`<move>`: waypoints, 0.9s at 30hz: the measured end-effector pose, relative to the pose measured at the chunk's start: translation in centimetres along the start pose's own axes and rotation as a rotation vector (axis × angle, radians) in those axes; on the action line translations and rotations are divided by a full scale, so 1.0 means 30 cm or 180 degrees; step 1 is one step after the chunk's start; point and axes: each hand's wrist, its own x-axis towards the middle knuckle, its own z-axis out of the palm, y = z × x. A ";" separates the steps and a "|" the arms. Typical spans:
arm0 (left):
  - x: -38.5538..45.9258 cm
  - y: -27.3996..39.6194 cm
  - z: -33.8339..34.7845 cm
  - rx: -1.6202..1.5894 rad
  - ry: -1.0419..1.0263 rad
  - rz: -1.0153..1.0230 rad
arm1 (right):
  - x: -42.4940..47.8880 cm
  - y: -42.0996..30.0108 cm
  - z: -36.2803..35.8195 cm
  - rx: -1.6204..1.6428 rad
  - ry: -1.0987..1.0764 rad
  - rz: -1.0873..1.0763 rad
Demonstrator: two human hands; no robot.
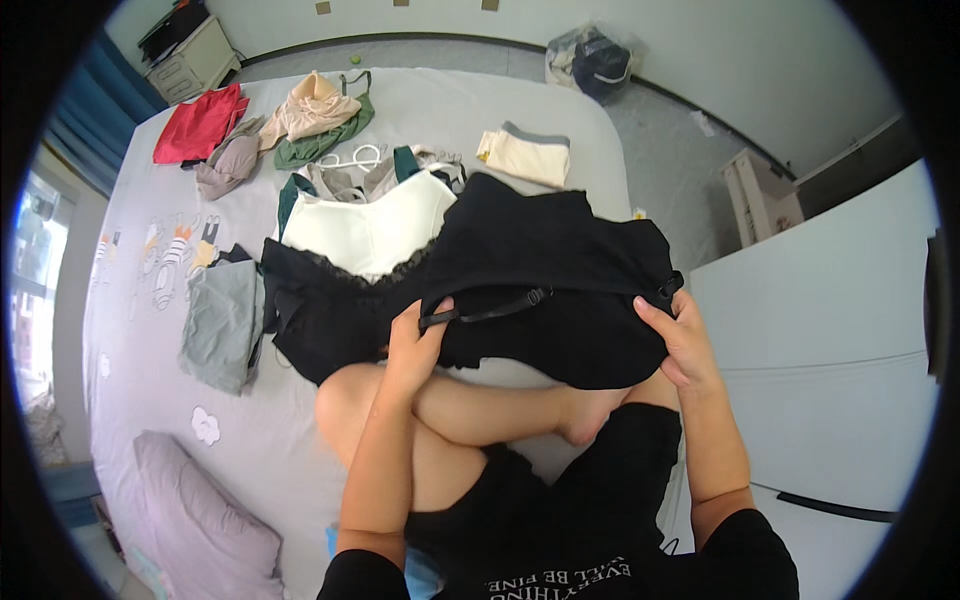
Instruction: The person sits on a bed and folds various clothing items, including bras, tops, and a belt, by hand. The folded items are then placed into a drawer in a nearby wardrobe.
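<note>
Both my hands grip a black garment with a thin adjustable strap [547, 247] above my crossed legs. My left hand [416, 345] pinches its left edge, thumb over the strap. On the opposite side my right hand [686, 341] holds the edge with the thumb on top. Just left of it, a black lace-trimmed bra-like garment [330, 315] lies on the bed, partly covered by the held piece. Behind that sits a white padded bra [367, 229]. Grey and dark green bras [341, 184] are stacked beyond, partly hidden.
On the bed [120, 330] lie folded grey fabric [221, 322], a red garment [199, 124], beige and green camisoles [311, 112], a mauve bra [232, 161] and cream briefs [529, 154]. A lilac pillow [202, 517] is near me. A white cabinet [817, 337] stands at right.
</note>
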 end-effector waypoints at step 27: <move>-0.538 0.359 0.174 0.2281 -0.0025 0.1487 | -0.176 0.726 0.029 -0.1450 -0.0012 -0.0294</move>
